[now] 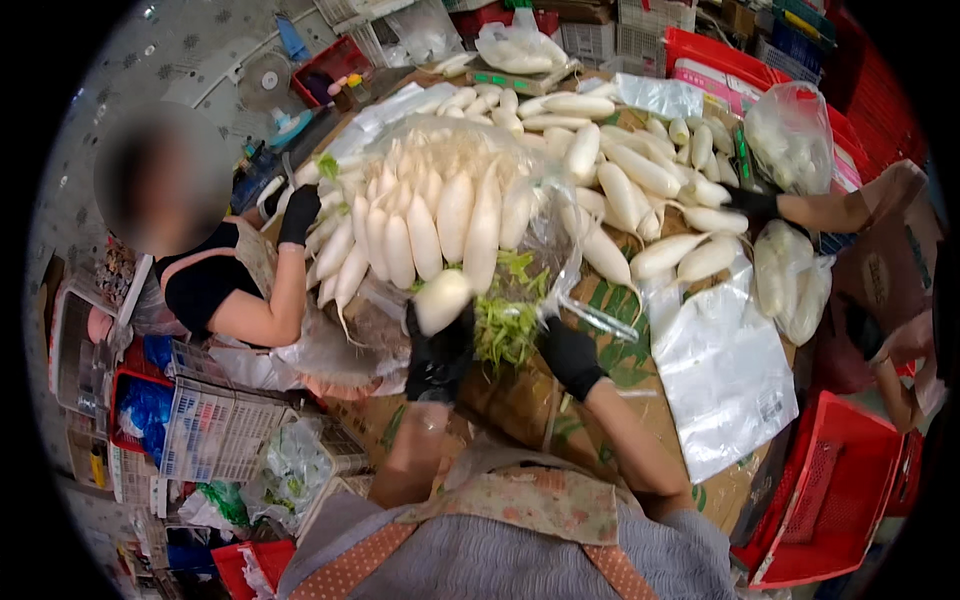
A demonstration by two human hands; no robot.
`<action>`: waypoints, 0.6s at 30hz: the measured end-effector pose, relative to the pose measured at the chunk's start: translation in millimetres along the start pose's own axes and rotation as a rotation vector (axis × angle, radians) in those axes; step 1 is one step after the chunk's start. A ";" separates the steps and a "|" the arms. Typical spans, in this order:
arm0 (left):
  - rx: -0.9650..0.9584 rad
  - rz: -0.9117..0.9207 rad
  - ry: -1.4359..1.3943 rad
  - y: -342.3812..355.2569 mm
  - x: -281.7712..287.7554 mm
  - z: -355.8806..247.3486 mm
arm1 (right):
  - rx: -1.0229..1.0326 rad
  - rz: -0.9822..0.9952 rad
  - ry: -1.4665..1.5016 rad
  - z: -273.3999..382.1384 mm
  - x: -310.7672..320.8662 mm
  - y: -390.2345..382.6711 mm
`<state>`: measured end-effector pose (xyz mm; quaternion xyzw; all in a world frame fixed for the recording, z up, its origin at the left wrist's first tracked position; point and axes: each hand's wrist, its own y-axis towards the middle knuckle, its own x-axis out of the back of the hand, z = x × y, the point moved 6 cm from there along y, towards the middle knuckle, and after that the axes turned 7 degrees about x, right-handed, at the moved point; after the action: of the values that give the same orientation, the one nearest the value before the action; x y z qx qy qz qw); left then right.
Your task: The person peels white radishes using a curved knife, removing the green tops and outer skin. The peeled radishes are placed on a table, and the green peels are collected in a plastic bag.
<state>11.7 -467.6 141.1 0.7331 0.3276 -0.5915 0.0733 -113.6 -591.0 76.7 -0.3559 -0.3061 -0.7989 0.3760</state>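
My left hand (440, 358), in a black glove, is closed around a white radish (442, 302) whose rounded end points up and away from me. To its right, my right hand (570, 357), gloved in black too, has its fingers curled; what they hold, if anything, is blurred. Between the hands lies a heap of green leaf trimmings (510, 325). Just beyond, a large clear plastic bag (440, 140) is packed with several white radishes (455, 215) standing side by side. Clear plastic film (570, 235) trails from the bag toward my right hand.
Loose radishes (640, 170) cover the table's far right. Flat plastic bags (720, 370) lie at my right, above a red crate (830, 490). Co-workers' gloved hands reach in at the left (299, 212) and right (752, 203). White crates (215, 420) stand at lower left.
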 end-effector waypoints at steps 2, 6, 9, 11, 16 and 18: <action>-0.009 0.101 -0.030 7.0 1.1 -22.7 | -0.019 0.219 0.109 -32.1 -25.2 -14.0; 0.215 0.030 -0.111 -1.1 -5.8 -8.5 | -0.197 0.151 0.794 4.9 18.5 -3.3; 0.169 -0.081 0.685 19.3 33.1 -1.2 | -0.175 0.097 1.113 41.0 47.9 6.2; -0.009 -0.031 1.191 2.8 -0.8 34.5 | -0.161 0.031 1.100 40.6 48.5 -5.9; -0.533 0.394 2.080 34.5 -15.8 54.4 | -0.565 -0.372 1.722 -46.5 34.4 -32.1; -0.542 0.342 2.397 46.5 20.3 55.0 | -0.536 -0.536 1.388 -81.0 56.2 -24.8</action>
<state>-5.2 -522.9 93.6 0.8059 0.1999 0.5553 -0.0468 -187.4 -660.6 70.8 0.2313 0.1261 -0.9482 0.1774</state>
